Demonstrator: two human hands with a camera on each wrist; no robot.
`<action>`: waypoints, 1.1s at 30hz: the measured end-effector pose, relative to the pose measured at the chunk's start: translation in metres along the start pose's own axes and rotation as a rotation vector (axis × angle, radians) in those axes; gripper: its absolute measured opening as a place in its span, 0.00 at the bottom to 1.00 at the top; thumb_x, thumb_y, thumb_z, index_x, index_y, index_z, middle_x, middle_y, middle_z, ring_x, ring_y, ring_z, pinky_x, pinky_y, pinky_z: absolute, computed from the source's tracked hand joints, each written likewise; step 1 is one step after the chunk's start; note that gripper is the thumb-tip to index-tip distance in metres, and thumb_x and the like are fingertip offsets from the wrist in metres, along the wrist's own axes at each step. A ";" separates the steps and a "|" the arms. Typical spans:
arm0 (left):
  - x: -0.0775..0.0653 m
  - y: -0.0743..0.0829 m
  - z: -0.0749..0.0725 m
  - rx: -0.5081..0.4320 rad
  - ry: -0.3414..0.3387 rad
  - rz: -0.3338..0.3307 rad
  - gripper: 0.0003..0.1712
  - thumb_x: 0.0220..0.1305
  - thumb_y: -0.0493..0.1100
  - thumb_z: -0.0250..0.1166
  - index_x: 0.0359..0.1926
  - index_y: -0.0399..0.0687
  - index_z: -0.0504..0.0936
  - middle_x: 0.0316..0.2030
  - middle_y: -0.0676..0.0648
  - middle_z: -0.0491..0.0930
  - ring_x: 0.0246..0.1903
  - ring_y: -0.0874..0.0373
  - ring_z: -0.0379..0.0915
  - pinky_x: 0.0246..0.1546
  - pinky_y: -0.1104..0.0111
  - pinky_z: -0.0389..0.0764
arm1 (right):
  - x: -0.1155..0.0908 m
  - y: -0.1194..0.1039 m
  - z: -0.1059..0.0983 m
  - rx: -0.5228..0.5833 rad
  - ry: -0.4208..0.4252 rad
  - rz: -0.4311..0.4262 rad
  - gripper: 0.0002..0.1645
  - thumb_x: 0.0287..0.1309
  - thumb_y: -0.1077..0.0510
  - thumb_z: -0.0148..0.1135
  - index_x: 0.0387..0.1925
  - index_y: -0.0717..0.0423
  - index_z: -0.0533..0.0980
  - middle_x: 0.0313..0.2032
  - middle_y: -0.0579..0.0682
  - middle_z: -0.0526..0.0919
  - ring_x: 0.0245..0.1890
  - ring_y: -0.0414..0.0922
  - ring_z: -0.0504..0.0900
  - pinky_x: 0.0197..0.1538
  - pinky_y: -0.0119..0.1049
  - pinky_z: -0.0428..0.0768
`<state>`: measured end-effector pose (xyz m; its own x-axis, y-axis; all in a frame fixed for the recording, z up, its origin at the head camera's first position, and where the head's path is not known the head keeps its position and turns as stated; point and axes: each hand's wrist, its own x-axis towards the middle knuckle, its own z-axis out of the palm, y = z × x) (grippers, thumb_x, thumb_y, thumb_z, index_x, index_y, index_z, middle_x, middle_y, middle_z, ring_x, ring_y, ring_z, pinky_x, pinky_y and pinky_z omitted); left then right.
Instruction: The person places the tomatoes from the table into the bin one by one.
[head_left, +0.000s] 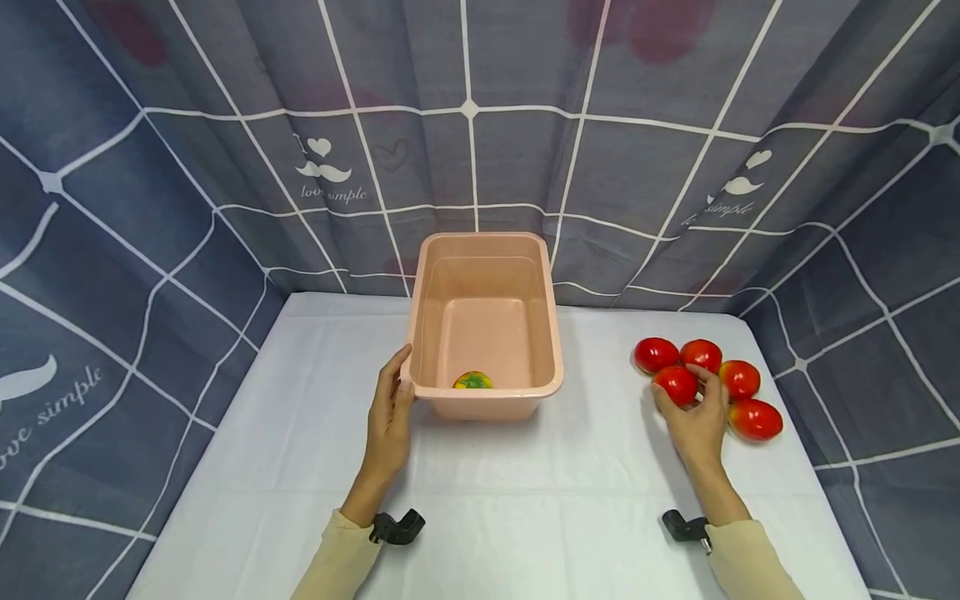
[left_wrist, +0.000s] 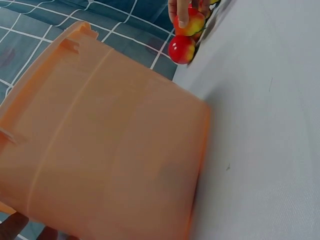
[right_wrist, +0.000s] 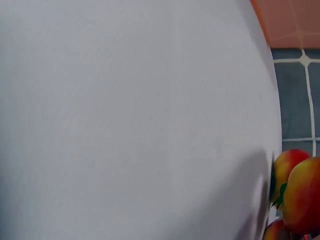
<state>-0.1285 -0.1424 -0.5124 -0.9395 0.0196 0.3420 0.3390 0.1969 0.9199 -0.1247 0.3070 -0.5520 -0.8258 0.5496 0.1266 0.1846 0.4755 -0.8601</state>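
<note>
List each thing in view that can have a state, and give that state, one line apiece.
Left hand: holding the bin by its near left corner.
Right hand: gripping a tomato; whether it is lifted, unclear.
Bin: upright, open-topped.
Tomato in bin: partly hidden, green patch showing.
Other four tomatoes: bunched beside the gripped one, unheld.
Cloth: spread, lightly creased.
Curtain: hanging, rippled.

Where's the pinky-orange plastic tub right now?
In the head view, the plastic tub stands on the white table near the gridded curtain, left of the cluster of tomatoes, with the left hand at its near left corner.
</note>
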 end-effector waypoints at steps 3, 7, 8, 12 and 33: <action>0.001 0.001 0.001 -0.013 0.003 0.001 0.29 0.88 0.41 0.45 0.84 0.60 0.62 0.84 0.51 0.60 0.78 0.41 0.64 0.70 0.71 0.76 | -0.002 -0.005 0.002 0.013 0.009 -0.037 0.42 0.62 0.56 0.77 0.73 0.55 0.68 0.71 0.58 0.69 0.71 0.52 0.69 0.63 0.24 0.71; 0.000 0.000 0.000 -0.018 0.001 0.003 0.30 0.88 0.41 0.45 0.84 0.60 0.62 0.84 0.51 0.60 0.78 0.42 0.65 0.68 0.79 0.74 | -0.006 -0.011 0.007 0.034 0.013 -0.109 0.42 0.60 0.58 0.79 0.72 0.56 0.70 0.69 0.59 0.71 0.66 0.47 0.70 0.57 0.18 0.67; 0.000 0.000 0.000 -0.019 0.000 0.004 0.30 0.88 0.41 0.45 0.84 0.60 0.62 0.84 0.51 0.60 0.78 0.43 0.65 0.68 0.79 0.74 | -0.006 -0.013 0.009 0.042 0.015 -0.124 0.41 0.59 0.58 0.79 0.71 0.56 0.71 0.68 0.59 0.72 0.65 0.45 0.70 0.57 0.17 0.67; 0.000 -0.001 0.000 -0.014 -0.001 0.004 0.30 0.88 0.41 0.45 0.84 0.61 0.61 0.84 0.52 0.60 0.79 0.43 0.64 0.68 0.79 0.74 | -0.008 -0.023 0.015 0.074 0.003 -0.151 0.41 0.58 0.59 0.80 0.70 0.56 0.72 0.67 0.58 0.73 0.63 0.40 0.71 0.57 0.16 0.70; 0.000 -0.002 0.000 -0.015 0.006 0.012 0.30 0.88 0.39 0.44 0.84 0.59 0.61 0.84 0.50 0.59 0.80 0.42 0.62 0.70 0.76 0.73 | -0.011 -0.089 0.049 0.358 -0.104 -0.192 0.39 0.62 0.63 0.77 0.71 0.58 0.71 0.65 0.53 0.77 0.57 0.35 0.80 0.61 0.15 0.79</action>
<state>-0.1289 -0.1426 -0.5146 -0.9350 0.0164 0.3544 0.3513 0.1821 0.9184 -0.1585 0.2248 -0.5008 -0.8799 0.3935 0.2662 -0.1594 0.2833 -0.9457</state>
